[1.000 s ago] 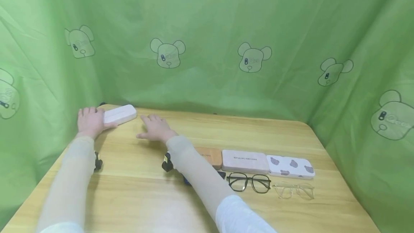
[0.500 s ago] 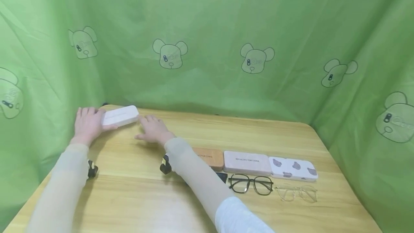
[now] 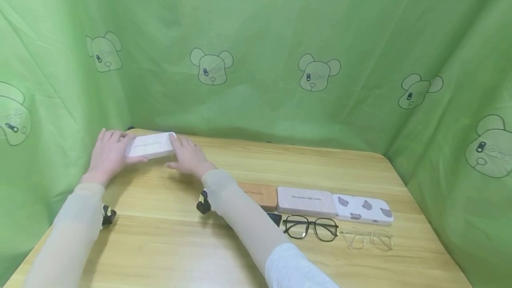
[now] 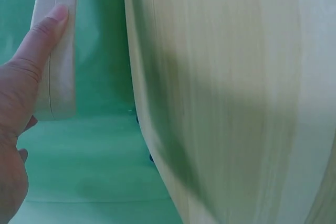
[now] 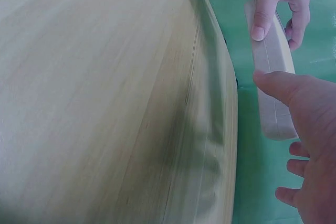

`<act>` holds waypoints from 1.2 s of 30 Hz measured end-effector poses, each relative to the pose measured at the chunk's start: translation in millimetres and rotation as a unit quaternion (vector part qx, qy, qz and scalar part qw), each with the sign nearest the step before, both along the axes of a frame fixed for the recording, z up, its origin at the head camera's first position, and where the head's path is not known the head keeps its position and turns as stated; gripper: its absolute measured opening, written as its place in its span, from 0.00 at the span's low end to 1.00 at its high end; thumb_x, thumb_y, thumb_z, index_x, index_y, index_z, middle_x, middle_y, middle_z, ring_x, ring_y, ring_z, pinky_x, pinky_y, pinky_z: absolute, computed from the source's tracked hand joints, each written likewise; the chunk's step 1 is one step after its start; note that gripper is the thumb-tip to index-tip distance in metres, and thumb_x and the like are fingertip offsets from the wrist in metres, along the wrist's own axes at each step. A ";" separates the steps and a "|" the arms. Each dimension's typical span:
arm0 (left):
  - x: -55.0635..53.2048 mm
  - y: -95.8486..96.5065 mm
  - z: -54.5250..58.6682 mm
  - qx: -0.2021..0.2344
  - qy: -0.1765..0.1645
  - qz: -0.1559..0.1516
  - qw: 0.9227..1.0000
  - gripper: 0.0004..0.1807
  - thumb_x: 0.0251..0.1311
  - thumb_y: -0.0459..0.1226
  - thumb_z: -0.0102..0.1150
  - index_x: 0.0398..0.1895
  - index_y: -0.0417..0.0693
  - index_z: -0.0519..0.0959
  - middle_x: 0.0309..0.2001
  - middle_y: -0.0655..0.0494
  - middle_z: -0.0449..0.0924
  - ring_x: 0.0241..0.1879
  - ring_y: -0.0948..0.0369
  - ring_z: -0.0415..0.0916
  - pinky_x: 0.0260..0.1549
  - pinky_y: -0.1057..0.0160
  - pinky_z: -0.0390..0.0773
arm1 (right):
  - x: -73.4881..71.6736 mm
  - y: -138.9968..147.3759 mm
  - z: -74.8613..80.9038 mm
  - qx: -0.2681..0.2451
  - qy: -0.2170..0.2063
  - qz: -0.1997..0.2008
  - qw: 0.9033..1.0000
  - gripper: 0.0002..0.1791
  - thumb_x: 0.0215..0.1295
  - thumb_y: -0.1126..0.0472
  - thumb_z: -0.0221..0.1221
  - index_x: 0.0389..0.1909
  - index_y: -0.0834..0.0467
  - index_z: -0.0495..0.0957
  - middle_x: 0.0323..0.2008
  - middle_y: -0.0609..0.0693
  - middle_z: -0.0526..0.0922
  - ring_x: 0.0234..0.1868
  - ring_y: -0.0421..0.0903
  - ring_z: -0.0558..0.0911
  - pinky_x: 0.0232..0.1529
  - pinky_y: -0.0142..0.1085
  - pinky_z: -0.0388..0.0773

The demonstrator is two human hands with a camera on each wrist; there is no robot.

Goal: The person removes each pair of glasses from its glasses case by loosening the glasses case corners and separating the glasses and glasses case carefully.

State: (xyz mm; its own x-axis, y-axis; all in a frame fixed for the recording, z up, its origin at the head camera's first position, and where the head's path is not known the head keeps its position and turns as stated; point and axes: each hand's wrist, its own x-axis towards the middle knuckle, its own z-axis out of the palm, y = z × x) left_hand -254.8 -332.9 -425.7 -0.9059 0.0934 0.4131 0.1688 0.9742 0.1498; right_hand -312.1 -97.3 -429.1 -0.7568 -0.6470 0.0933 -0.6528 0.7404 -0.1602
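Observation:
A pale pinkish-white glasses case [image 3: 152,146] is held up over the back left of the table, lid closed. My left hand [image 3: 109,157] grips its left end, and the thumb lies along the seamed side in the left wrist view. At the other end is my right hand [image 3: 188,157], its index finger overlapping the corner in the head view. The right wrist view shows that hand's thumb [image 5: 278,85] extended against the case's side, with the other visible fingers loosely bent below the end. The far side of the case is hidden there.
An orange case [image 3: 262,195], a pale pink lettered case [image 3: 306,208] and a bear-print case [image 3: 376,210] lie in a row. Before them are black-framed glasses [image 3: 310,223], clear glasses [image 3: 366,233] and a dark item [image 3: 275,219] partly behind my right forearm. Green curtain [image 3: 256,114] encloses the table.
My left hand has shifted slightly and brought the case rightward. My right hand has met the case's right end, where a gap stood before. The row of cases and glasses stays put.

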 end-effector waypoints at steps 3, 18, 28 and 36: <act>0.9 2.6 1.1 -0.002 0.009 -0.015 1.000 0.46 0.38 0.56 0.76 0.59 0.40 0.73 0.56 0.30 0.72 0.59 0.36 0.63 0.71 0.32 0.44 | 0.2 0.1 1.3 -0.002 0.002 -0.006 1.000 0.54 0.61 0.36 0.60 0.78 0.50 0.39 0.75 0.54 0.57 0.75 0.50 0.61 0.72 0.49 0.65; 10.2 16.1 4.7 0.007 0.044 -0.035 0.998 0.44 0.35 0.52 0.78 0.57 0.41 0.74 0.54 0.34 0.73 0.58 0.38 0.65 0.72 0.33 0.45 | -0.5 -0.7 -0.9 -0.011 0.026 -0.033 0.999 0.54 0.59 0.37 0.61 0.78 0.53 0.42 0.72 0.53 0.62 0.72 0.48 0.64 0.72 0.44 0.65; 18.2 24.7 12.0 0.006 0.070 -0.047 0.996 0.45 0.30 0.51 0.80 0.56 0.41 0.76 0.54 0.34 0.74 0.57 0.38 0.66 0.72 0.34 0.45 | 17.3 6.0 10.7 -0.012 0.049 -0.053 0.997 0.53 0.59 0.38 0.63 0.76 0.57 0.47 0.69 0.55 0.66 0.69 0.48 0.68 0.71 0.40 0.66; 21.9 32.1 19.0 0.004 0.084 -0.066 0.994 0.45 0.29 0.52 0.80 0.55 0.42 0.77 0.52 0.35 0.76 0.57 0.38 0.66 0.73 0.36 0.45 | 31.6 16.9 21.9 -0.011 0.063 -0.074 0.995 0.52 0.58 0.38 0.64 0.75 0.58 0.51 0.67 0.55 0.69 0.67 0.48 0.70 0.70 0.40 0.68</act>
State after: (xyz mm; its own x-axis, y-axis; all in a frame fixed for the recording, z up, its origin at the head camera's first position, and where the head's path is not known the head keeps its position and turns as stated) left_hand -233.0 -300.8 -406.7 -0.8040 0.2022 0.5592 0.3181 0.9408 0.1170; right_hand -280.6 -80.4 -407.2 -0.8250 -0.5264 0.2055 -0.5529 0.8270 -0.1016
